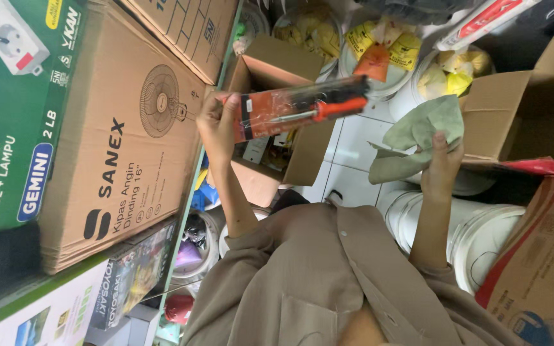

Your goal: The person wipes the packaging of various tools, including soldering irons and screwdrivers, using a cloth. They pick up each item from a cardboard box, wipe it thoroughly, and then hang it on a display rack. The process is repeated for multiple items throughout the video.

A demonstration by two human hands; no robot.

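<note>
Cluttered storeroom: open cardboard box [290, 138] holds packets, white buckets [379, 57] hold yellow sachets.

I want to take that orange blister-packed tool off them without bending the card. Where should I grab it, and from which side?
Probably the free end of the orange tool pack, right in the picture, where the tool's orange handle stiffens the card. The left hand already pinches the opposite end, so that end is taken. The pack lies roughly level above the open cardboard box; come from the side of the right hand, which holds a greenish cloth.
</note>
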